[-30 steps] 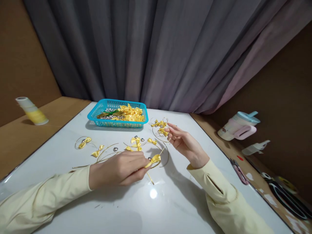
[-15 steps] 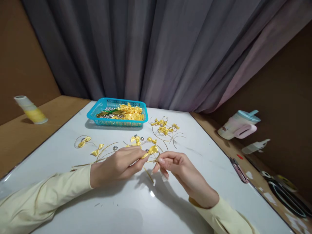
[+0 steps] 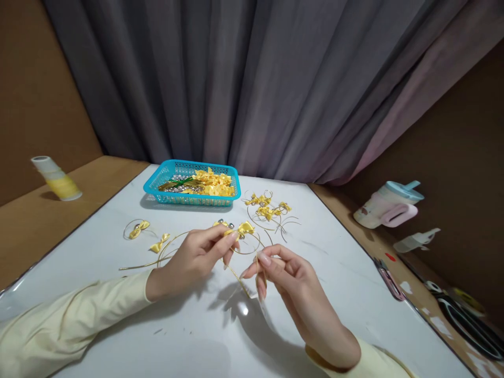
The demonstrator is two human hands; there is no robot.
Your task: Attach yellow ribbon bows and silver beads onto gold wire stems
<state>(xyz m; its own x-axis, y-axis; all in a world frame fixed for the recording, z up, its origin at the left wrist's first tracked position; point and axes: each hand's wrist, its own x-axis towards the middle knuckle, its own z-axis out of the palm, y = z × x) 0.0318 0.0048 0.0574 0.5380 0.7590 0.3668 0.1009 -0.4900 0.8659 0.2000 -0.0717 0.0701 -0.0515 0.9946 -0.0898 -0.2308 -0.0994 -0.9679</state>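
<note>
No legible text or labels

A small yellow satin ribbon bow (image 3: 244, 229) with a silver bead sits on a thin gold wire (image 3: 236, 273), raised just above the white table.

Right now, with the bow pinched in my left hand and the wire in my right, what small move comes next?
Probably draw the gold wire a little further with the right hand: the left hand holds the yellow bow above the table, and the loop beneath looks slack.
</note>
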